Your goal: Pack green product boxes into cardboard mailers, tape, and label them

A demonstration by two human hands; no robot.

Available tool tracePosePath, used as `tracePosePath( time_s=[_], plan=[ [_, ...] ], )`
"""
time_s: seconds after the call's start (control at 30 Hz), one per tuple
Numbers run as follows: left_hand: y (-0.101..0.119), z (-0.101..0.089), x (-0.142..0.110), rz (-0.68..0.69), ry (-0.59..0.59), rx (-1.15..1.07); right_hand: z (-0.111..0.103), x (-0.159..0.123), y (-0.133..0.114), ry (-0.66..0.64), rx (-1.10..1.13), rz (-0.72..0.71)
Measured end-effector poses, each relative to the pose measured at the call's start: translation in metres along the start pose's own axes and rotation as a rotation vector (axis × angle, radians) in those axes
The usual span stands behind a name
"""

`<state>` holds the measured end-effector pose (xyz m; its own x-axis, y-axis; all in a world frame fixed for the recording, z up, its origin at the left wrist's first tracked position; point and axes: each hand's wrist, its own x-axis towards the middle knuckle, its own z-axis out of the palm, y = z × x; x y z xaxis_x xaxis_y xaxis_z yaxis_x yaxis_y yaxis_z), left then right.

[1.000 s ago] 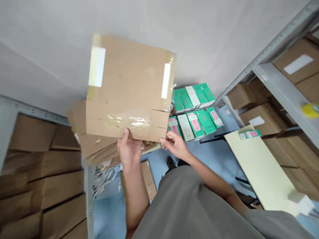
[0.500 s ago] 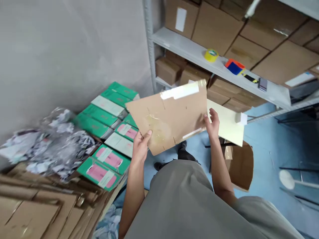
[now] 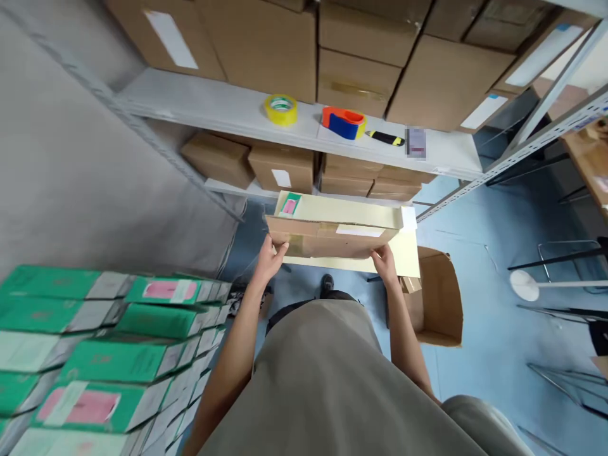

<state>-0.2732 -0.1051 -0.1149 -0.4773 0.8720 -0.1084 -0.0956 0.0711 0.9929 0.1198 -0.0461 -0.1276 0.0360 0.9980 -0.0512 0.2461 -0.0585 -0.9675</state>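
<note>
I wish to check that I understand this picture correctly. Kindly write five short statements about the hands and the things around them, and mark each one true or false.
1. The left hand and the right hand both hold the cardboard piece. True.
2. The yellow tape roll lies on the pale table. False: it rests on the shelf.
3. The black-and-yellow cutter lies between the tape dispenser and the pixelated item. True.
4. The open carton is left of the table in the picture. False: it is on the right.
5. A green-and-pink box lies on the table. True.
</note>
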Motion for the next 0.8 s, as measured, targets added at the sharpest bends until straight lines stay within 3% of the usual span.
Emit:
tracePosePath(
  time_s=[0.1, 0.17, 0.33, 0.4, 0.5, 0.6, 0.8],
  plan=[
    [-0.024, 0.047, 0.042, -0.018, -0.12, 0.238, -0.013, 0.029, 0.014, 0.048, -0.024, 0.016],
    [-0.036, 0.071, 0.059, -0.027, -0.18, 0.272, -0.018, 0.045, 0.021, 0.04, -0.019, 0.038],
    [-0.053, 0.108, 0.082, -0.071, -0.309, 0.199, -0.016, 0.065, 0.03, -0.061, 0.043, 0.12],
    [-0.052, 0.115, 0.086, -0.094, -0.326, 0.18, -0.016, 0.062, 0.029, -0.128, 0.072, 0.142],
    [-0.042, 0.119, 0.084, -0.113, -0.248, 0.22, -0.024, 0.055, 0.017, -0.208, 0.073, 0.183],
    [-0.024, 0.118, 0.071, -0.128, -0.21, 0.311, -0.036, 0.057, -0.005, -0.148, -0.011, 0.208],
    [0.017, 0.123, 0.044, 0.038, -0.212, 0.811, -0.037, 0.093, -0.045, -0.094, -0.374, 0.058]
  ],
)
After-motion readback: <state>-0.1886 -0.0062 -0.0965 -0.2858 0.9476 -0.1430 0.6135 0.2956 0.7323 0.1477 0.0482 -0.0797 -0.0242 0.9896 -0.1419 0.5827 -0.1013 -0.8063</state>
